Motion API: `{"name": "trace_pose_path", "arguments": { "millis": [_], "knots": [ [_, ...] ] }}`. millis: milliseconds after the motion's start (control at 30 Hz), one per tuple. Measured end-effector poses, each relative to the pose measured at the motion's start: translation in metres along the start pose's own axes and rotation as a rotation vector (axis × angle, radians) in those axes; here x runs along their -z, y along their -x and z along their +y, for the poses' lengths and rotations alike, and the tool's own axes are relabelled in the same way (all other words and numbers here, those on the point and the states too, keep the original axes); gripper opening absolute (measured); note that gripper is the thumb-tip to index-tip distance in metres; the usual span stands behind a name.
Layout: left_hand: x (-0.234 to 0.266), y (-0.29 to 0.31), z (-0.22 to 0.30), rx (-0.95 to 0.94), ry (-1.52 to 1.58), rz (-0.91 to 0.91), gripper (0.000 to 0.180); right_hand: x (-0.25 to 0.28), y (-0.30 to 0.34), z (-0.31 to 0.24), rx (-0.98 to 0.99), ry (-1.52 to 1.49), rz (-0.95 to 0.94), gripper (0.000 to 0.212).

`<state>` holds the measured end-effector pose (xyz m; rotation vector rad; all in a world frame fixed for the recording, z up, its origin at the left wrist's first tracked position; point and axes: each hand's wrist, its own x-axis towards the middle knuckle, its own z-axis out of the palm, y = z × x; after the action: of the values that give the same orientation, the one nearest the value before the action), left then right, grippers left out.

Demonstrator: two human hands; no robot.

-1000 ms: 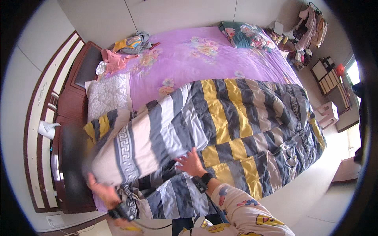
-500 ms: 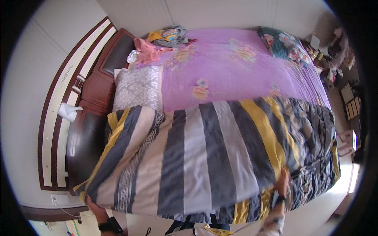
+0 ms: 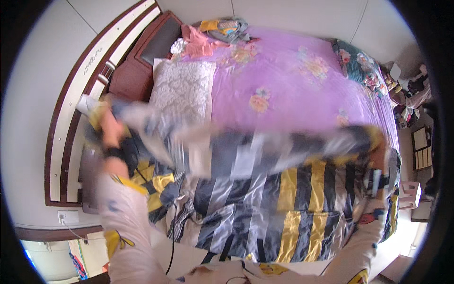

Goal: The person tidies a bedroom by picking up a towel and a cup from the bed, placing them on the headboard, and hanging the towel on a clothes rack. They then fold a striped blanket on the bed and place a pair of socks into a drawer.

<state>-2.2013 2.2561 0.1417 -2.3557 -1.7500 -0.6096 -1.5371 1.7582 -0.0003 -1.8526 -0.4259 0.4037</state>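
Note:
A striped comforter in black, grey, beige and yellow lies across the near half of the bed. Its raised edge is blurred by motion and spans between my two hands. At the left, beside the headboard, my left hand is closed round one corner of this edge. Far to the right my right hand grips the other end; its fingers are partly smeared. Under the lifted part, the comforter's shiny striped underside lies in creases. Just beyond my left hand a silvery patterned pillow rests against the headboard, partly hidden by the raised cloth.
A purple floral sheet covers the far half of the bed. Clothes lie at its far left, a dark floral pillow at its far right. A padded headboard borders the left. A pink plastic stool stands at the right.
Both hands have moved up and away from me, carrying the comforter's near edge with them and spreading apart. The underside now shows. The view has shifted slightly.

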Motion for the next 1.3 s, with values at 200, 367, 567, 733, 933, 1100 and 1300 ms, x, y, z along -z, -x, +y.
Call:
{"name": "trace_pose_path", "arguments": {
  "millis": [200,367,567,733,933,1100,1300],
  "knots": [
    [0.104,-0.147,0.044,0.064,1.630,0.340,0.033,0.053,-0.050,-0.088,0.266,-0.364,0.064,0.039],
    [-0.102,-0.096,-0.019,0.576,1.549,0.196,0.036,-0.018,-0.053,0.049,0.021,-0.207,-0.062,0.028],
    [-0.315,0.072,-0.093,0.334,0.328,0.053,0.043,-0.173,0.037,0.227,-0.492,0.074,0.179,0.015],
    [-0.311,0.098,-0.123,0.965,0.796,0.169,0.042,-0.140,0.068,0.226,-0.258,-0.190,-0.078,0.029],
    [-0.334,0.139,-0.178,1.035,0.779,0.097,0.041,-0.144,0.098,0.280,-0.480,-0.065,0.164,0.032],
    [-0.369,0.182,-0.193,0.745,0.262,-0.345,0.039,-0.155,0.106,0.288,-0.606,-0.369,0.136,0.029],
    [-0.355,0.209,-0.100,0.140,-0.049,0.029,0.045,-0.081,0.194,0.226,-0.788,-0.312,-0.074,0.037]
  ]
}}
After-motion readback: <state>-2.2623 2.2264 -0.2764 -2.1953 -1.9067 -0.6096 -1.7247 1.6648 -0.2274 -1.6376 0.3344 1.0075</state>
